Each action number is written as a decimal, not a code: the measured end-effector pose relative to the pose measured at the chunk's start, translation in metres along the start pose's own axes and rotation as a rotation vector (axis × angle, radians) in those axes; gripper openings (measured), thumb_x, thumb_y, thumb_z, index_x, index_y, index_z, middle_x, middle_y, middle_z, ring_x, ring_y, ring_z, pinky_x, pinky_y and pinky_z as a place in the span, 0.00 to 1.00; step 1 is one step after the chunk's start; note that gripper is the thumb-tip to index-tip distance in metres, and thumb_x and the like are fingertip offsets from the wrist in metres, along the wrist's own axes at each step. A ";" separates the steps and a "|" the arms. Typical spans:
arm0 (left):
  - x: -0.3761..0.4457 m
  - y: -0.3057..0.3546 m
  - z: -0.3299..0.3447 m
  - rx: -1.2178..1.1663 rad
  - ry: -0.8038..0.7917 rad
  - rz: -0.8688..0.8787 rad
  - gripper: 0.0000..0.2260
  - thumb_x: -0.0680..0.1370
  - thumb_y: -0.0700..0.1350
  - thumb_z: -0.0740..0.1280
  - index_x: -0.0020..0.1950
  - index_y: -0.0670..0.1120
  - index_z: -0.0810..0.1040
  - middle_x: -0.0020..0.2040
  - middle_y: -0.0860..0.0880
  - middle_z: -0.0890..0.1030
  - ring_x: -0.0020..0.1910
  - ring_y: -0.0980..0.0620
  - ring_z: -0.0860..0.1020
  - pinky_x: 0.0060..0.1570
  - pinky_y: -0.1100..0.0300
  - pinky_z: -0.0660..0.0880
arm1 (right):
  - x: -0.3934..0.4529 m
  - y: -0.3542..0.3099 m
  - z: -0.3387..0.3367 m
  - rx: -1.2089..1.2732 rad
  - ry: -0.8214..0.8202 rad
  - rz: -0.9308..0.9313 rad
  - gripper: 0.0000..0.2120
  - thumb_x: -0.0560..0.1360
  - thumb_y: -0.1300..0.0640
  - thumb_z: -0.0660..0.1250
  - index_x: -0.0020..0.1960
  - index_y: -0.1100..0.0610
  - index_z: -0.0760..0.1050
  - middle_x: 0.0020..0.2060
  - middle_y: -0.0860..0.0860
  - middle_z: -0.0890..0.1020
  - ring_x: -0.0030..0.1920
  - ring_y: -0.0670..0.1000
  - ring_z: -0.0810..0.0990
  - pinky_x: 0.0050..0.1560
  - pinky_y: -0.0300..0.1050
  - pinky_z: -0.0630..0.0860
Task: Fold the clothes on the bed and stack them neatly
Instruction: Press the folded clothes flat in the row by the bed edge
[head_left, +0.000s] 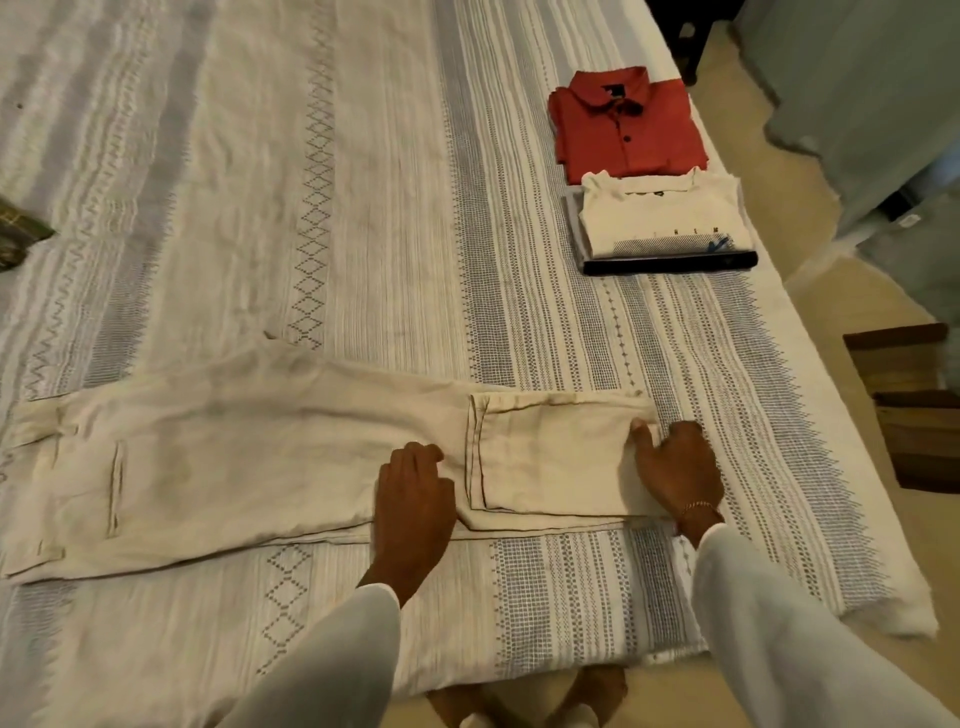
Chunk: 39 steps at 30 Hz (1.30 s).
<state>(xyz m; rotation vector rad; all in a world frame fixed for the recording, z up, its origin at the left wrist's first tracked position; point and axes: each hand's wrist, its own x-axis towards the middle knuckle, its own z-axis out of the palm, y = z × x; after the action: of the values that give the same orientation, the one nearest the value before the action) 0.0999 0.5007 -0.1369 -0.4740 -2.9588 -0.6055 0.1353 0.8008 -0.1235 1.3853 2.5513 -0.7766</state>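
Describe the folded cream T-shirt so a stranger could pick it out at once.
Look to the right edge of the bed, where two folded piles sit. The cream T-shirt tops the nearer pile, just in front of the red polo shirt. Only it has a dark printed band across its front.

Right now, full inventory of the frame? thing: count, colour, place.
trousers: 1, cream, flat across the near bed, leg ends folded back at the right
red shirt: 1, red with dark buttons, folded, far right of the bed
white T-shirt: 1, cream with dark print, folded, on a dark folded garment just nearer than the red shirt
bedspread: 1, white with grey woven bands, covers the bed
plaid cloth: 1, dark green, left edge, mostly cut off
left hand: 1, fingers curled on the trousers beside the fold
right hand: 1, presses the folded end, white sleeve
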 end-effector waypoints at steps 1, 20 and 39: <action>-0.004 -0.010 -0.002 0.022 -0.017 0.053 0.08 0.72 0.40 0.64 0.50 0.43 0.75 0.44 0.46 0.76 0.40 0.46 0.74 0.40 0.51 0.75 | 0.007 0.002 -0.001 -0.007 -0.057 -0.002 0.27 0.79 0.38 0.62 0.60 0.62 0.73 0.57 0.61 0.81 0.56 0.65 0.79 0.53 0.54 0.75; -0.020 -0.027 -0.021 0.157 -0.206 0.565 0.04 0.73 0.43 0.69 0.43 0.44 0.76 0.38 0.46 0.75 0.37 0.46 0.73 0.35 0.52 0.71 | 0.050 -0.011 -0.042 -0.179 0.113 -0.385 0.21 0.84 0.40 0.48 0.59 0.59 0.63 0.45 0.68 0.80 0.42 0.68 0.80 0.39 0.54 0.70; -0.037 -0.052 -0.035 0.211 -0.211 0.310 0.10 0.79 0.46 0.59 0.49 0.43 0.78 0.43 0.47 0.76 0.40 0.46 0.73 0.37 0.52 0.73 | 0.079 0.024 -0.064 -0.195 0.057 -0.347 0.20 0.84 0.42 0.51 0.56 0.60 0.63 0.47 0.71 0.79 0.46 0.71 0.79 0.42 0.57 0.72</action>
<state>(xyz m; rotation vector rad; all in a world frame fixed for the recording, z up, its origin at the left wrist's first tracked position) 0.1193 0.4306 -0.1290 -1.0026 -2.9974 -0.2192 0.1181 0.9019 -0.1058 0.9340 2.8633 -0.5171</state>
